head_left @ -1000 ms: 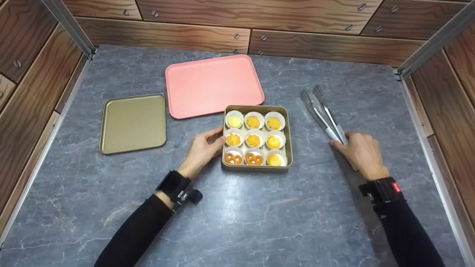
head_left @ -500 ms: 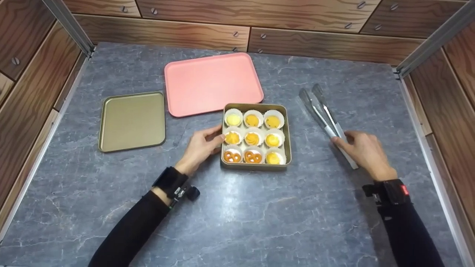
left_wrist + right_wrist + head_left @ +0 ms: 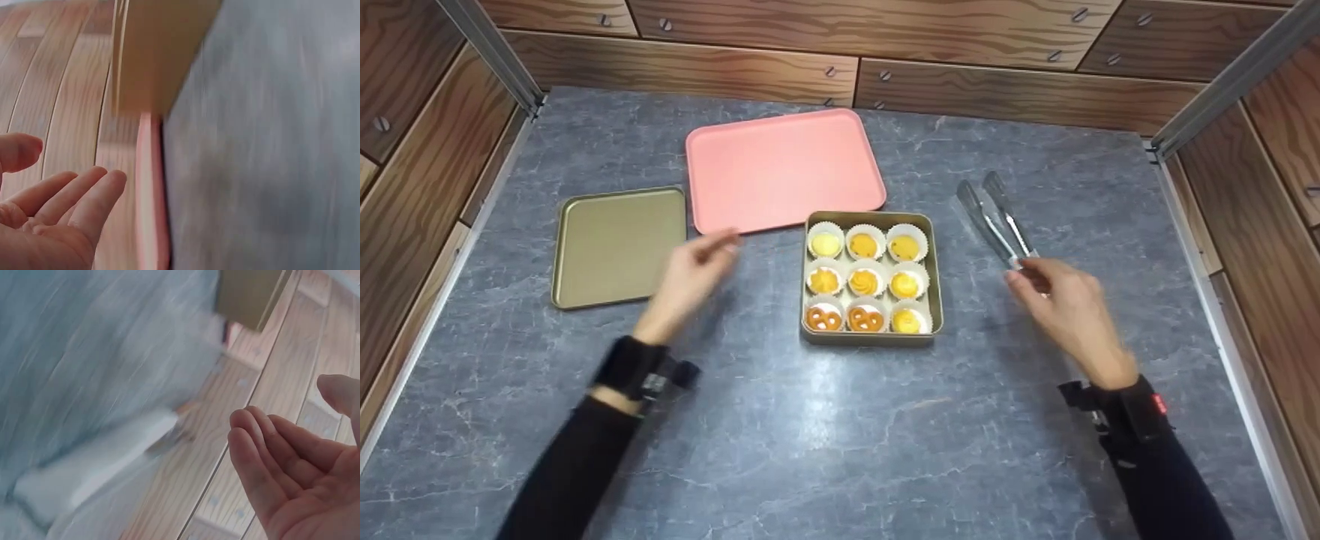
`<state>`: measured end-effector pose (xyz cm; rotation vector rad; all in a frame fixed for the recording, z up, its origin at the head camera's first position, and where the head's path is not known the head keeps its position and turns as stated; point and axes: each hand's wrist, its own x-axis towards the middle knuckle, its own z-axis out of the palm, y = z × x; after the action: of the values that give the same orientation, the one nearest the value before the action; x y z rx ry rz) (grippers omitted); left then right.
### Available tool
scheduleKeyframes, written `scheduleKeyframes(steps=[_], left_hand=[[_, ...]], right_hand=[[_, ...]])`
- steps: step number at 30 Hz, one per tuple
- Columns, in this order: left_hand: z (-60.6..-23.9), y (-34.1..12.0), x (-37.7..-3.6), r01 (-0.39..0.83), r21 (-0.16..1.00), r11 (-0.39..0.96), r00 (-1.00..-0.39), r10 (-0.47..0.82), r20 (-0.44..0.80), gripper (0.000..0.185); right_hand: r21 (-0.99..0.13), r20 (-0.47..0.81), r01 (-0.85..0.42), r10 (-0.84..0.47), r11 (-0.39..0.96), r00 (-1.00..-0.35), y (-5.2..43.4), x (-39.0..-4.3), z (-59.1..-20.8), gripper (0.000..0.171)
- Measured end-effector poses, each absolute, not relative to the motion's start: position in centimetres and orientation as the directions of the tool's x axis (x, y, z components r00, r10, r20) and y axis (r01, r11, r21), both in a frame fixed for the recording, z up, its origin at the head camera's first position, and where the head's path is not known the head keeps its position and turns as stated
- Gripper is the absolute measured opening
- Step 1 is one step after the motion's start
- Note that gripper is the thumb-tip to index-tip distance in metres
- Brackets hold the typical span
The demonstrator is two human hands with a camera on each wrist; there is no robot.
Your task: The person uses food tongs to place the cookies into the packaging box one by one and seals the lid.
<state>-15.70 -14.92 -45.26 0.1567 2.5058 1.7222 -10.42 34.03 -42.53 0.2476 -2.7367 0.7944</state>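
In the head view my left hand (image 3: 690,277) hovers over the tabletop, between the gold lid (image 3: 611,255) and the gold tin (image 3: 870,340). It holds nothing; its fingers are relaxed and parted from the thumb in the left wrist view. Nine pastry-like pieces in white paper cups fill the tin, among them pretzels (image 3: 865,319) in the front row. My right hand (image 3: 1069,311) is above the pale handles of the metal tongs (image 3: 996,230), which lie on the table. Loosely bent fingers (image 3: 270,461) and the thumb stand apart in the right wrist view, with the tongs' handle (image 3: 101,461) beside them.
A pink tray (image 3: 787,169) lies behind the tin, its near right corner close to the tin's back left corner. Wood-patterned panels (image 3: 682,71) with metal corner posts enclose the grey marbled table (image 3: 840,442) at the back and sides.
My left hand has let go of the tin's left side and moved left toward the lid. My right hand has lifted off the tongs' handles and shifted slightly left. Tin and tongs stay put.
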Motion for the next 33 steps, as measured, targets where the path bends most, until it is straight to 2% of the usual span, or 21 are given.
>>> scheduleKeyframes(steps=[7, 13, 16, 22, 26, 29, 33], left_hand=[[-44.4, -22.2, -17.4, -0.07, 0.84, 0.538, -0.996, -0.078, -0.034, 0.043], [-45.6, -27.2, -19.2, -0.178, 0.646, 0.743, -0.962, -0.27, 0.046, 0.06], [-46.3, -28.9, -19.7, -0.223, 0.576, 0.786, -0.956, -0.291, 0.028, 0.065], [-47.6, -30.6, -20.1, -0.26, 0.462, 0.848, -0.963, -0.262, -0.061, 0.043], [-47.7, -31.4, -20.1, -0.237, 0.413, 0.879, -0.969, -0.242, -0.042, 0.032], [-47.5, -32.3, -20.0, -0.237, 0.393, 0.888, -0.97, -0.237, -0.05, 0.028], [-46.7, -33.6, -19.7, -0.301, 0.457, 0.837, -0.953, -0.252, -0.166, 0.035]], right_hand=[[-0.544, 0.253, -0.255, -0.134, 0.8, -0.958, 32.1, -10.3, -42.3, 0.037], [-0.575, 0.188, -0.226, -0.141, 0.786, -0.972, 31.7, -10.7, -42.3, 0.041], [-0.582, 0.175, -0.226, -0.15, 0.781, -0.973, 31.6, -11.0, -42.5, 0.042], [-0.576, 0.185, -0.249, -0.173, 0.779, -0.967, 31.5, -11.0, -43.1, 0.041], [-0.57, 0.174, -0.241, -0.171, 0.786, -0.97, 31.5, -10.9, -43.2, 0.042], [-0.578, 0.146, -0.219, -0.165, 0.786, -0.975, 31.3, -10.9, -43.1, 0.045], [-0.587, 0.12, -0.203, -0.164, 0.784, -0.979, 31.2, -11.0, -43.1, 0.047]])
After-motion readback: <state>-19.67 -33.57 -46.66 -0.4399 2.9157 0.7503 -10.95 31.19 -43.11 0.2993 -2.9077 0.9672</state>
